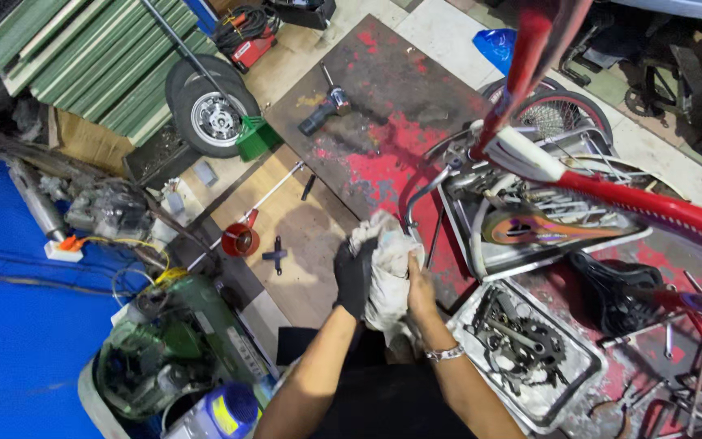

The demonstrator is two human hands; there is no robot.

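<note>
Both hands together on 1 white rag (383, 264) — gloved left hand (354, 276) and bare right hand (418, 286) clamp it, above a metal tray (587, 366) of sprockets

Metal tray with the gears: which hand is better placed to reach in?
Likely the right hand: bare, and on the side of the tray. The gloved left hand sits across the white rag, farther away.

Head camera, steeply downward, close over floor (310, 236).
</note>
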